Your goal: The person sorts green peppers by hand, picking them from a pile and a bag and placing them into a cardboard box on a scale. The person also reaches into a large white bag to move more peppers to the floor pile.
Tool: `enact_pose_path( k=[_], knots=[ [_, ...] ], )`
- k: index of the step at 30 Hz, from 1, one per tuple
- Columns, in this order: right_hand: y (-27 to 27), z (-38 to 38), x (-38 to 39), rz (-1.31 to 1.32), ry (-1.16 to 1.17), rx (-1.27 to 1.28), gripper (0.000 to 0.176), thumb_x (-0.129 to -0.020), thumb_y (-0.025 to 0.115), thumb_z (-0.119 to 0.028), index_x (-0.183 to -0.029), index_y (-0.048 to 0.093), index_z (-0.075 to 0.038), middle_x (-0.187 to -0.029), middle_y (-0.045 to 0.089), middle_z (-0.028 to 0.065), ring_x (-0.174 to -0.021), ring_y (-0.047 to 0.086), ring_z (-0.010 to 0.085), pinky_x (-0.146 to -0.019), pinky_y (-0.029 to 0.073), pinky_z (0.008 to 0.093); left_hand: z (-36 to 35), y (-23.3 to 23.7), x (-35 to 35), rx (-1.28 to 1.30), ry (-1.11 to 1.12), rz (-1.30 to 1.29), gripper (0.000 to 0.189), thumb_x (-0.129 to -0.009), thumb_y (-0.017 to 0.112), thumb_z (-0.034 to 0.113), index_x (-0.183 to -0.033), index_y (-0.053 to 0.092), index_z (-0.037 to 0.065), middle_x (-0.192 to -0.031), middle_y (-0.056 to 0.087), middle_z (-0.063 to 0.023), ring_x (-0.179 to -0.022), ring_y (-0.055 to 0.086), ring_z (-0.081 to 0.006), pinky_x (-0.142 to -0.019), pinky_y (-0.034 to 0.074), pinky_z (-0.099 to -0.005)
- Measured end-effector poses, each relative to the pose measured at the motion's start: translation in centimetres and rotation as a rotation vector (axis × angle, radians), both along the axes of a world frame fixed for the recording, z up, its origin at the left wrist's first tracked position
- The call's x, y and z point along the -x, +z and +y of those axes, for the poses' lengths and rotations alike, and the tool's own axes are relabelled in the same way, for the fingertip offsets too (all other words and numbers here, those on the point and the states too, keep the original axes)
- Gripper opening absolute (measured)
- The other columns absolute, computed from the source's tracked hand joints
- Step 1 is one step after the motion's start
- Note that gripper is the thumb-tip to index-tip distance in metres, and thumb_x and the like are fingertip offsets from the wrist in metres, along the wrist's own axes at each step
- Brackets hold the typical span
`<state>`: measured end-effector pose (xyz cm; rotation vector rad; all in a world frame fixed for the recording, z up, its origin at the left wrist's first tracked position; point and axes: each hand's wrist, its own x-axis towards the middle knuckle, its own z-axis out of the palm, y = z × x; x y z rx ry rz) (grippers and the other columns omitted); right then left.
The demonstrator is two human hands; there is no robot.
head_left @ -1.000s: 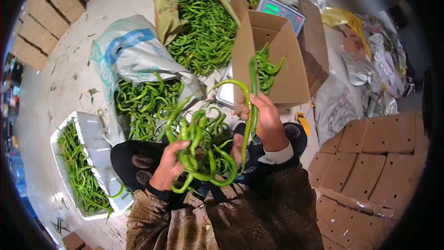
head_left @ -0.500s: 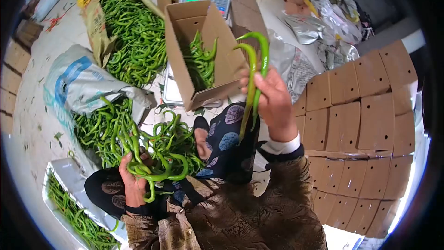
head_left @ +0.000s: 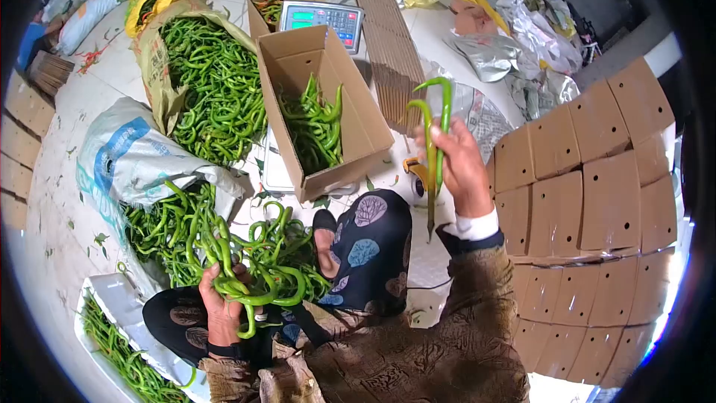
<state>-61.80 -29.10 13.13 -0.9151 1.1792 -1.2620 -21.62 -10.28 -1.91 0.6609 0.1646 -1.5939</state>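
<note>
My left hand [head_left: 221, 303] is closed round a bunch of long green peppers [head_left: 257, 297], low over my lap and beside the loose pepper pile. Two long peppers [head_left: 431, 151], one bright green and one yellower with a dark tip, are pinched in my right hand [head_left: 464, 166], raised to the right of the carton. Ahead of me an open cardboard carton [head_left: 363, 123] holds some green peppers [head_left: 313, 121] and rests on the scale platform [head_left: 274, 172]. Below the white sack's mouth, more peppers [head_left: 168, 227] spill onto the floor.
A scale display [head_left: 319, 21] stands behind the carton, next to flattened cardboard [head_left: 388, 45]. Sacks of peppers [head_left: 205, 89] lie at the left. A white foam box [head_left: 119, 291] of thin peppers sits lower left. Closed cartons [head_left: 589, 209] are stacked at the right; plastic bags [head_left: 514, 37] litter the back.
My right hand has moved right and slightly down, away from the carton, still holding the two peppers. My left hand keeps its bunch. The view has shifted slightly.
</note>
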Motion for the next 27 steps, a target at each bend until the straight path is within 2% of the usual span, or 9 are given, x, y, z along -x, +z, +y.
enact_pose_path(
  k=[3,7,8,11,13,16,20,22,27],
  knots=[
    [0.7,0.6,-1.1,0.143,0.11,0.073,0.029,-0.093,0.058,-0.011,-0.119,0.048,-0.001,-0.103,0.064,0.016,-0.088,0.064,0.0198,-0.076,0.053,0.031,-0.3,-0.3,0.4,-0.023,-0.041,-0.032,0.043,-0.083,0.062,0.017,-0.122,0.052,0.0,-0.097,0.057,-0.0141,-0.08,0.055,-0.0216,-0.066,0.05,-0.0319],
    [-0.7,-1.1,0.8,0.375,-0.029,0.156,0.029,-0.094,0.055,-0.013,-0.119,0.048,0.0,-0.1,0.064,0.0131,-0.09,0.063,0.0172,-0.077,0.052,0.0303,-0.7,0.2,0.9,-0.009,-0.029,-0.037,0.047,-0.084,0.061,0.017,-0.126,0.05,0.002,-0.096,0.058,-0.013,-0.079,0.055,-0.0208,-0.066,0.049,-0.0313],
    [-0.7,-1.3,1.6,0.622,-0.072,0.073,0.029,-0.095,0.055,-0.017,-0.117,0.051,0.001,-0.1,0.065,0.013,-0.09,0.063,0.0175,-0.077,0.053,0.0305,-0.8,0.0,0.9,0.004,-0.039,-0.014,0.047,-0.083,0.061,0.017,-0.126,0.05,0.002,-0.096,0.058,-0.0127,-0.079,0.055,-0.0206,-0.066,0.049,-0.0317],
    [-3.7,-1.4,3.7,0.663,-0.208,0.217,0.027,-0.096,0.055,-0.019,-0.114,0.053,0.001,-0.096,0.065,0.0127,-0.083,0.064,0.0175,-0.072,0.053,0.0312,-0.4,-0.2,0.5,-0.076,-0.002,-0.04,0.047,-0.082,0.062,0.019,-0.126,0.05,0.002,-0.096,0.058,-0.0117,-0.079,0.055,-0.0207,-0.066,0.049,-0.0333],
    [0.1,0.9,-1.4,0.482,-0.277,0.135,0.024,-0.096,0.056,-0.017,-0.112,0.054,0.001,-0.091,0.066,0.0114,-0.073,0.061,0.0151,-0.064,0.051,0.0293,-0.4,-1.0,-0.3,-0.014,-0.032,0.092,0.05,-0.081,0.062,0.02,-0.127,0.049,0.002,-0.095,0.057,-0.0104,-0.079,0.056,-0.0219,-0.066,0.05,-0.0336],
    [2.1,4.3,-5.8,0.353,0.055,0.063,0.016,-0.095,0.058,-0.013,-0.106,0.055,-0.002,-0.091,0.065,0.0097,-0.065,0.056,0.0112,-0.059,0.045,0.024,-1.2,1.2,0.2,0.074,-0.008,0.043,0.068,-0.081,0.062,0.018,-0.143,0.037,0.013,-0.096,0.054,-0.0099,-0.079,0.054,-0.0199,-0.064,0.048,-0.0312],
    [-1.7,7.5,-12.3,0.321,0.428,-0.013,0.007,-0.093,0.059,-0.008,-0.098,0.057,-0.003,-0.075,0.061,0.0055,-0.059,0.054,0.0102,-0.053,0.044,0.0228,-1.3,1.8,0.3,0.092,0.004,0.069,0.067,-0.079,0.064,0.02,-0.141,0.04,0.012,-0.096,0.054,-0.0103,-0.077,0.052,-0.0191,-0.066,0.046,-0.0308],
    [-1.9,8.4,-16.0,0.295,0.614,-0.186,0.01,-0.09,0.064,-0.01,-0.096,0.058,-0.004,-0.068,0.056,0.0019,-0.058,0.053,0.0093,-0.053,0.044,0.0253,-1.2,1.8,0.0,0.114,0.015,0.075,0.065,-0.08,0.064,0.021,-0.14,0.042,0.011,-0.096,0.055,-0.0101,-0.077,0.052,-0.019,-0.068,0.046,-0.0322],
    [-4.2,10.6,-21.1,0.602,1.02,0.074,0.042,-0.077,0.078,-0.027,-0.108,0.059,-0.006,-0.082,0.06,0.0037,-0.081,0.06,0.0146,-0.073,0.044,0.0316,-0.4,1.4,-1.6,0.107,0.1,0.098,0.06,-0.081,0.062,0.024,-0.135,0.045,0.006,-0.098,0.055,-0.0095,-0.08,0.054,-0.019,-0.07,0.048,-0.034]
  ],
)
